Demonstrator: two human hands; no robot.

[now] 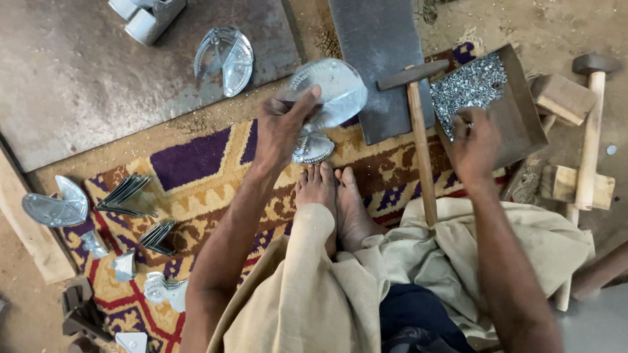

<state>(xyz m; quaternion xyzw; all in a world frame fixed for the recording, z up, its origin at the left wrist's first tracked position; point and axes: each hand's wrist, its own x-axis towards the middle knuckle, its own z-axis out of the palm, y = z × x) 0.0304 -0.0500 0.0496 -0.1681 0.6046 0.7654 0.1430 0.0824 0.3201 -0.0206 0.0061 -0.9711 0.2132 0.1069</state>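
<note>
My left hand point(280, 127) grips a shiny embossed half-round metal piece point(335, 91), held above my bare feet point(332, 196). A smaller silver piece point(313, 149) lies just below it, by my toes. My right hand point(474, 145) reaches into a brown tray point(523, 121) filled with small silver rivets point(468, 86); its fingertips touch them, and I cannot tell whether it has pinched any. A wooden-handled hammer point(418, 131) lies between my hands, its head on a dark metal slab point(383, 59).
A patterned purple and yellow rug point(196, 176) covers the floor. Stacks of folded metal pieces point(124, 193) and finished fan shapes point(57, 204) lie on the left. Another silver piece point(226, 60) sits on a rusty metal sheet point(85, 78). A mallet point(591, 124) and wood blocks point(561, 98) lie on the right.
</note>
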